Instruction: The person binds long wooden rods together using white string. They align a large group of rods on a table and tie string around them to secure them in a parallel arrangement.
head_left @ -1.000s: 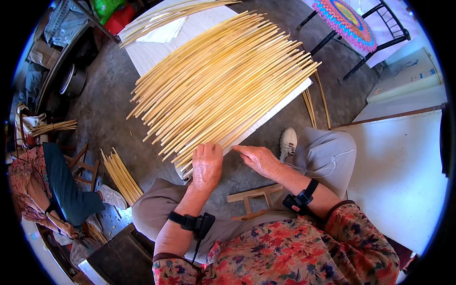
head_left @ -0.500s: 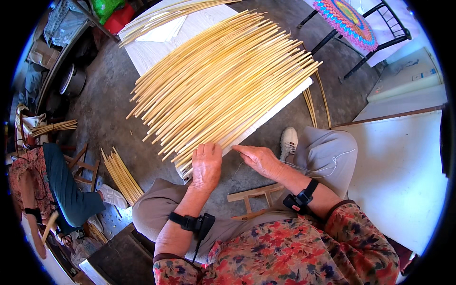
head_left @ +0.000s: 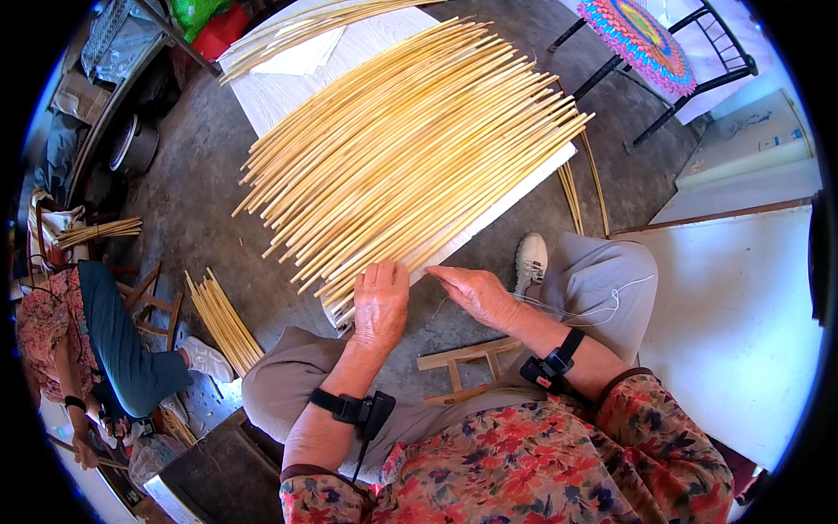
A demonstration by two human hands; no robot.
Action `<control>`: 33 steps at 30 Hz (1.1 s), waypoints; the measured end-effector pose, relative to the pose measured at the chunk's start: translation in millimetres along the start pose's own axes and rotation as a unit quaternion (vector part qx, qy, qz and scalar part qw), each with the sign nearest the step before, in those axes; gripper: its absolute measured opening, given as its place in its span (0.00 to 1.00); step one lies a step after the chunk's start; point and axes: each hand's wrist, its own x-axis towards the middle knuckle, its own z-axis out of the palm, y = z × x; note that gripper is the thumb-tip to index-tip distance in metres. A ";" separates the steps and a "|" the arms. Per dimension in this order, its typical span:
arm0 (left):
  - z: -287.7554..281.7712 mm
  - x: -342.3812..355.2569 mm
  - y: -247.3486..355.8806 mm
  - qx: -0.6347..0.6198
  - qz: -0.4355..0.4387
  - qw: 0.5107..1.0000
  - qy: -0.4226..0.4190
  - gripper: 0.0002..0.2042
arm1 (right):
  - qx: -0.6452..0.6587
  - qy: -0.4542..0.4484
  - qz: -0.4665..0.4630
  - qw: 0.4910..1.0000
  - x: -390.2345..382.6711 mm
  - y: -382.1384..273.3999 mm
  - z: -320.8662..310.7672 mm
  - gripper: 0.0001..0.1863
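Note:
Many long, pale yellow stalks [head_left: 410, 140] lie side by side in a layer across a white tabletop [head_left: 515, 203]. My left hand [head_left: 381, 301] is at the near edge of the layer, its fingers curled down against the nearest stalk ends; what they grip is hidden. Just to its right, my right hand [head_left: 476, 293] has thumb and fingers pressed together in a pinch. A thin white thread [head_left: 602, 312] runs from beside this hand over my right knee, and a fine strand hangs under the fingertips.
A wooden stool frame [head_left: 467, 356] stands below my hands. Bundled stalks [head_left: 223, 323] lean at the left, near a seated co-worker [head_left: 131, 341]. A black chair with a colourful round cushion [head_left: 642, 39] is at the far right, and a white panel [head_left: 724, 323] stands beside my right knee.
My hands stay almost in the same place. At the left, the co-worker's arm has shifted and the pale piece seen by their hand has moved lower.

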 end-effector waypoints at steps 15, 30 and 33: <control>-2.2 1.5 -0.2 -0.029 -0.005 1.000 0.006 0.07 | 0.028 0.031 0.035 0.999 4.6 -6.5 5.3 0.13; -1.1 0.3 -0.8 -0.035 -0.017 0.999 -0.006 0.07 | 0.056 0.048 0.112 0.991 3.9 -12.5 6.5 0.06; -1.6 0.4 -1.8 -0.043 -0.014 0.999 -0.015 0.08 | 0.047 0.049 0.109 0.992 3.9 -12.0 7.2 0.06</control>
